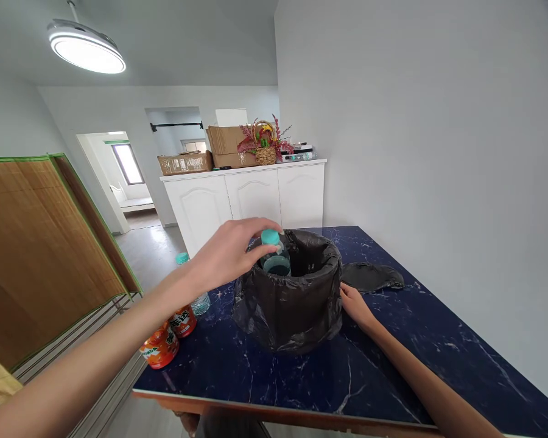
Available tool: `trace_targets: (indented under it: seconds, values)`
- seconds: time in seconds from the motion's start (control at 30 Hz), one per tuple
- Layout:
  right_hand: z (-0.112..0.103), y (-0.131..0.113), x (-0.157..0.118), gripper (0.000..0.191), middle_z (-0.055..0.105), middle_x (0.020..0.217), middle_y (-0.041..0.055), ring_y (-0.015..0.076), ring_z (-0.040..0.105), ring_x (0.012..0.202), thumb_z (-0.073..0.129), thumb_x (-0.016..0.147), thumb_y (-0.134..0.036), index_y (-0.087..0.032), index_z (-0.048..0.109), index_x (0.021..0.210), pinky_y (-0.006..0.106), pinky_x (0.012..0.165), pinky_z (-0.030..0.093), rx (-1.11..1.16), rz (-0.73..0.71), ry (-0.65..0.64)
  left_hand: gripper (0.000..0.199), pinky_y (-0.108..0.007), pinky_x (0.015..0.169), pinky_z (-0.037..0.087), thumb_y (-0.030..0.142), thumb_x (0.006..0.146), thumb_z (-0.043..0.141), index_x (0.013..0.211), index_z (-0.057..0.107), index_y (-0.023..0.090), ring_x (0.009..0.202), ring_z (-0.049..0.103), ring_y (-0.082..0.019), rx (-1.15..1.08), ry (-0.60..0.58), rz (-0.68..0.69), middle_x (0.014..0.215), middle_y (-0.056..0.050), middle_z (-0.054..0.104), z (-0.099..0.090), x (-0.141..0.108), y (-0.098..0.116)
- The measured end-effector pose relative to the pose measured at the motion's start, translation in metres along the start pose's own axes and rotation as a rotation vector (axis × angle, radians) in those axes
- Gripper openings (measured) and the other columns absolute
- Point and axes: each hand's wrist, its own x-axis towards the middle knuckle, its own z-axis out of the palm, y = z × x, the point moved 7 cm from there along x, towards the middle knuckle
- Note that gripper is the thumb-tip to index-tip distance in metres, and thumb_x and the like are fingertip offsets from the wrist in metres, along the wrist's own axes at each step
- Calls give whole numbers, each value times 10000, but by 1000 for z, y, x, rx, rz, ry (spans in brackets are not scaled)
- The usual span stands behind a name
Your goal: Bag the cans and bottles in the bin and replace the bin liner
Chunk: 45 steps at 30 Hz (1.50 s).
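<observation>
My left hand [244, 249] pinches a clear plastic bottle [276, 264] near its turquoise cap. The bottle stands upright within the mouth of a trash bin [292, 310] lined with a black plastic bag, its lower part hidden by the near rim. My right hand [354, 304] grips the bin's right side, with some fingertips out of sight behind it. Flat on the table to the right of the bin lies a folded black plastic bag [372, 277].
The dark blue marbled table [301, 383] carries another turquoise-capped bottle [201, 303] and two orange drink containers [159, 348] at its left edge, partly behind my left forearm. Beyond it stands a white cabinet [256, 191] with cardboard boxes and a flower basket [265, 155]. A wall borders the right side.
</observation>
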Motion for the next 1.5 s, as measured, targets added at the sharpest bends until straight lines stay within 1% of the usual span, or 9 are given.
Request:
trace_targets:
  seconds: [0.23, 0.43, 0.53, 0.67, 0.87, 1.03, 1.23, 1.33, 1.5]
  values:
    - [1, -1, 0, 568, 676, 647, 42, 288, 666, 769, 499, 918, -754, -246, 704, 766, 388, 800, 542, 4, 10, -14, 304, -379, 795, 562, 455, 980, 641, 1176, 782, 271, 915, 776, -264, 19, -267, -108, 1092, -57, 835, 44, 8, -36]
    - [-1, 0, -3, 543, 707, 679, 58, 295, 679, 788, 514, 943, -730, -257, 696, 748, 388, 784, 553, -8, 37, -32, 486, -444, 1006, 550, 551, 1079, 428, 1203, 766, 225, 1159, 726, -304, 101, -45, -141, 1262, -81, 799, 12, 2, -57]
    - [-1, 0, -4, 529, 711, 681, 55, 290, 680, 776, 516, 952, -709, -256, 694, 747, 389, 787, 553, -6, 34, -33, 506, -499, 1089, 505, 508, 1079, 362, 1240, 727, 197, 1260, 666, -335, 265, 29, -243, 1312, -118, 760, -6, -15, -101]
    - [0, 2, -3, 524, 704, 664, 44, 281, 669, 746, 516, 946, -697, -245, 702, 759, 391, 781, 547, -4, 18, -23, 580, -537, 1104, 473, 540, 988, 428, 1372, 645, 164, 1326, 623, -402, 434, -158, -555, 1421, -193, 689, -5, -56, -187]
    - [-1, 6, -2, 482, 723, 682, 47, 288, 679, 778, 535, 943, -647, -232, 757, 838, 391, 783, 551, -24, 13, -4, 553, -389, 768, 576, 558, 883, 490, 1245, 683, 188, 899, 783, -342, 330, -267, -702, 877, -112, 810, 15, -110, -241]
    - [-2, 10, -2, 469, 742, 716, 55, 299, 685, 805, 551, 926, -645, -234, 773, 876, 394, 784, 554, -46, 18, 13, 540, -411, 801, 571, 538, 1005, 386, 1385, 559, 196, 878, 774, -327, 292, -80, -668, 933, -106, 797, 5, -104, -220]
    - [-2, 11, -2, 494, 735, 710, 56, 295, 683, 801, 540, 927, -663, -226, 766, 876, 394, 785, 556, -54, 17, 27, 381, -425, 988, 591, 503, 1076, 487, 1379, 493, 272, 1120, 742, -256, 24, 625, -292, 1363, -104, 717, -70, -60, -106]
    - [-3, 11, -3, 497, 739, 725, 60, 292, 684, 800, 536, 934, -661, -223, 764, 875, 395, 786, 557, -55, 19, 27, 299, -441, 1020, 595, 438, 1088, 513, 1331, 511, 265, 1185, 730, -255, -207, 523, -108, 1341, -106, 724, -63, -35, -52]
    - [-5, 10, -3, 480, 756, 764, 67, 297, 688, 811, 542, 938, -648, -228, 773, 914, 398, 779, 562, -54, 18, 28, 305, -459, 963, 614, 436, 1093, 522, 1335, 539, 251, 1131, 749, -284, -281, 152, -68, 1247, -107, 759, 1, -19, -4]
